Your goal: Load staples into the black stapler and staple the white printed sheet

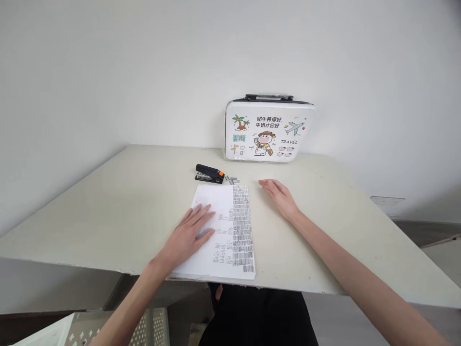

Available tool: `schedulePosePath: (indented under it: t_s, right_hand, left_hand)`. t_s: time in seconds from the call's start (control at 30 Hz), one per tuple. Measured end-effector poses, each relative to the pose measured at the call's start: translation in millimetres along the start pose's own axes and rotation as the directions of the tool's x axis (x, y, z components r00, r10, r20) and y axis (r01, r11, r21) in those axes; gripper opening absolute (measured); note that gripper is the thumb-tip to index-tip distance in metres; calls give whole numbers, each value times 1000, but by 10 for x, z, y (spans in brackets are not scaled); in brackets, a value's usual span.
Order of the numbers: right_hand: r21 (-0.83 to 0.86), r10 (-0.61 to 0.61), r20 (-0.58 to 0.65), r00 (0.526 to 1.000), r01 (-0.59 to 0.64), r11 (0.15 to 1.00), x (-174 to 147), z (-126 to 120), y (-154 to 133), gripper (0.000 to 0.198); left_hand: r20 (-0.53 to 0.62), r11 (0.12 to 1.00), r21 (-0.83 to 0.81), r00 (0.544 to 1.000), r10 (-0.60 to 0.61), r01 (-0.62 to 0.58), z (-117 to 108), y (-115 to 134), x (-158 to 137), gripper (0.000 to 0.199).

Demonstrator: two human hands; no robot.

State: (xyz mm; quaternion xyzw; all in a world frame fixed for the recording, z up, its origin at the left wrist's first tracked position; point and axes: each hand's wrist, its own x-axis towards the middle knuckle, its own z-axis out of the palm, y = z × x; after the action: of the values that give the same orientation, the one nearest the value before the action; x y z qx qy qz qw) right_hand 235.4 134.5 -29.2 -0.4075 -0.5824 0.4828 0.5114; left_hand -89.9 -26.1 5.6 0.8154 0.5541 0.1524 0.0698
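My left forearm (pixel 135 298) and right forearm (pixel 360 269) slanted up from the bottom edge, nearest of all; between them a sheaf of white paper (pixel 224 223) lay at the near edge of the pale table (pixel 108 216), right in front of me; small print crossed its top sheet, and a dense column of dark marks (pixel 242 226) filled most of the right side. My left hand (pixel 189 233) lay flat on the sheaf's left part, fingers and thumb spread; my right hand (pixel 279 194) was to the right of the paper, well clear of it, fingers pressed together and slightly bent, nothing visible in them; whether it touched the table I could not tell. Just past the paper's far edge lay a black stapler (pixel 209 173) with an orange patch; small metal strips (pixel 232 181) lay scattered beside its right end; farther back a white case (pixel 268 132) stood upright by the wall (pixel 144 72), printed with coloured cartoons and the word TRAVEL; below the table's edge showed my black trousers (pixel 259 317) and, leftward, a pale basket (pixel 160 327) pierced with holes.
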Motion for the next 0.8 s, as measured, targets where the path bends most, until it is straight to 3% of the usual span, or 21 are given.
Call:
schedulePosePath:
  t_s: [0.13,0.23,0.3,0.4,0.53,0.8]
  right_hand:
    - [-95,53,34,998,-49,994,-615,-403,-214,40]
    - [-297,178,108,978,-139,945,-1076,-687,-474,38]
    - [-443,229,122,966,-153,883,-1356,-840,-628,35]
    - [-501,217,86,972,-146,853,-1669,-972,-716,35]
    - [-514,158,50,986,-111,851,-1839,-952,-623,32]
    - [-521,148,26,989,-113,846,-1837,-836,-619,31]
  left_hand:
    - [-48,993,-109,997,-60,55,-70,-39,17,59]
    - [-66,964,-218,983,-171,153,-193,-104,-10,67]
    - [-83,939,-263,964,-251,221,-261,-156,-40,67]
    - [-115,890,-328,922,-370,316,-304,-195,-68,61]
    - [-158,839,-393,871,-465,377,-292,-156,-68,56]
    - [-188,864,-321,868,-460,388,-307,-95,-69,54]
